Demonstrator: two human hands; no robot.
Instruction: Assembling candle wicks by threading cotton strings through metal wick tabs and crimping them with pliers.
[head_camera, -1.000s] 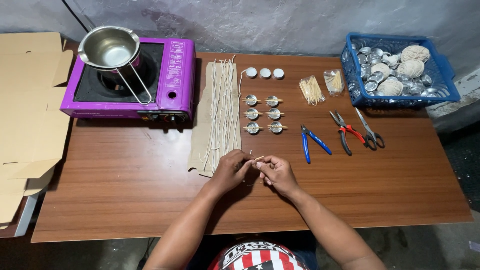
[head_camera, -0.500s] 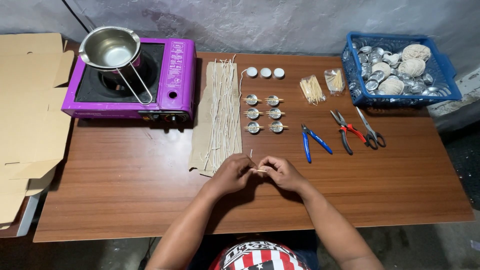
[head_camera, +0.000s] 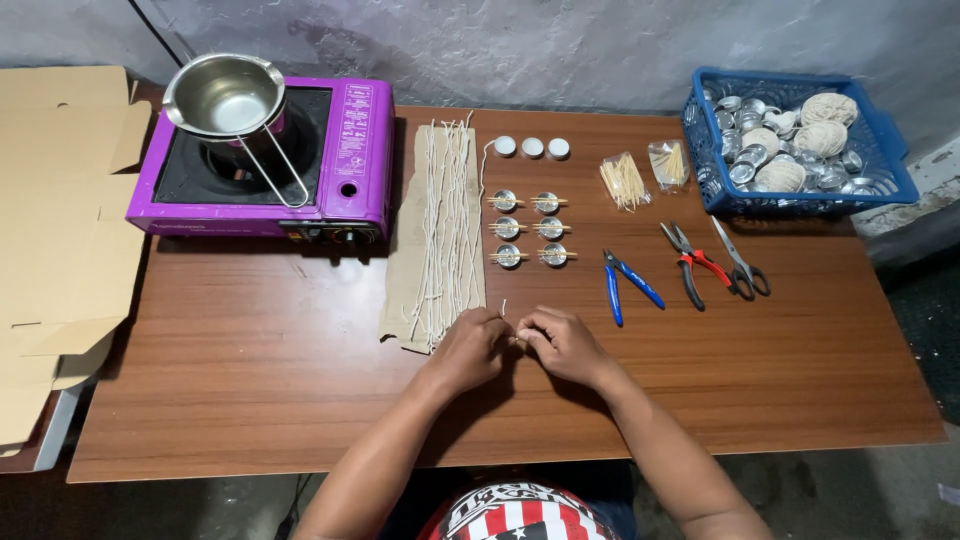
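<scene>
Moved closer together since a second earlier, fingertips nearly meeting, with the pale end that had lain across them now poking upward. Showed left hand (head_camera: 470, 350) and right hand (head_camera: 565, 345) resting on a brown wooden table (head_camera: 250, 380), fingers narrow and pinched around a short string (head_camera: 503, 305), only its tip visible just above the left fingertips. Could not tell what else, if anything, sat inside the pinch.

Judged the work as partly done: beyond the fingertips stood six small metal cups (head_camera: 527, 228) in two columns, each already fitted with a string held by little sticks laid across the rim. Farther beyond them sat three white rounds (head_camera: 532, 147), untouched. Left plenty to do: many long strings (head_camera: 445, 230) lay on a cardboard strip (head_camera: 400, 250) touching the left fingers' far side.

To the right of the right fingers, near: blue cutters (head_camera: 625, 285), then red pliers (head_camera: 690, 262) and scissors (head_camera: 742, 265). Farther off: bundled sticks (head_camera: 625, 180), a small clear bag (head_camera: 668, 163), and a blue basket (head_camera: 890, 165) of metal cups and string balls. Far left of the left fingers: a purple stove (head_camera: 350, 150) carrying a steel pot (head_camera: 225, 95). Saw nothing blocking the hands.
</scene>
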